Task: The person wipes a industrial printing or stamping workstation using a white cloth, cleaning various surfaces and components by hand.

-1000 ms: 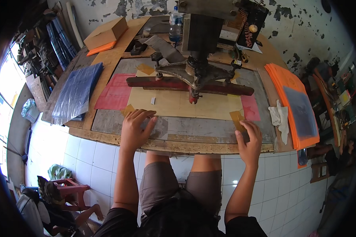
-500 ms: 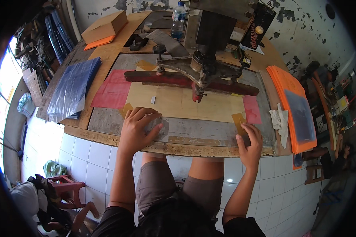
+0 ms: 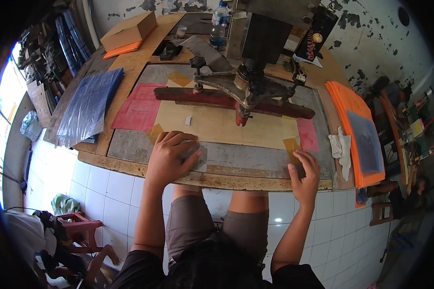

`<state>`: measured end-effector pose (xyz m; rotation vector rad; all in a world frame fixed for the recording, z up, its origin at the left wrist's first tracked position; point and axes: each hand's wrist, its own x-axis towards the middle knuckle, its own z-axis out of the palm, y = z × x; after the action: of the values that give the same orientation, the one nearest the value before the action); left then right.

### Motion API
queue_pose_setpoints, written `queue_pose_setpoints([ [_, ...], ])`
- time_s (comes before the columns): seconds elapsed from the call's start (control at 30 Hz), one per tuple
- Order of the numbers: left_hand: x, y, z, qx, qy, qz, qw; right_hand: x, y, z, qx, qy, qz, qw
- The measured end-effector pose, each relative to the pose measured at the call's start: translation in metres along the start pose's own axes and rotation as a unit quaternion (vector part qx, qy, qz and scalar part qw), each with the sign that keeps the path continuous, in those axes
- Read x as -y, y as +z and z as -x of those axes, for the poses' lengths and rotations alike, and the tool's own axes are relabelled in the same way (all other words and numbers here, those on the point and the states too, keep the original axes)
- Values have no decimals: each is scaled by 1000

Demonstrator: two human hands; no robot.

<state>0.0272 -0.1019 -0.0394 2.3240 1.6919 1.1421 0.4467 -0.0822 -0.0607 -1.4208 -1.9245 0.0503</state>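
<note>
Can see the pale yellow sheet point(image 3: 217, 127) on the grey plate point(image 3: 246, 155) of the counter point(image 3: 236, 183), partly under the red bar point(image 3: 197, 98). With long axis from left to right, slanting a little lower in the view at the right end; almost in line with the bar above. Near the front left corner, beside one amber tape point(image 3: 155, 133), the left hand point(image 3: 172, 156), half open, with bent fingers pointing forward and rightward, and with separate thumb, holding nothing visible. Near the front right corner, by another amber tape point(image 3: 290, 146), the right hand point(image 3: 305, 176), loosely curled, with gap between thumb and fingers. Cannot tell if touching this tape. Left of the sheet's middle, a small white tag point(image 3: 188, 120), lengthwise pointing away
</note>
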Motion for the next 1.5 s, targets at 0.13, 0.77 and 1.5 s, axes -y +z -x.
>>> queue_pose_setpoints([
  [0.13, -2, 0, -2, 1, 3, 3, 1000, -2, 0, 1, -1, 0, -4, 1000],
  [0.77, 0, 1, 0, -6, 2, 6, 1000, -1, 0, 2, 0, 4, -3, 1000],
  [1.5, 0, 1, -1, -10, 5, 3, 1000, 1, -3, -2, 11, -1, -3, 1000],
])
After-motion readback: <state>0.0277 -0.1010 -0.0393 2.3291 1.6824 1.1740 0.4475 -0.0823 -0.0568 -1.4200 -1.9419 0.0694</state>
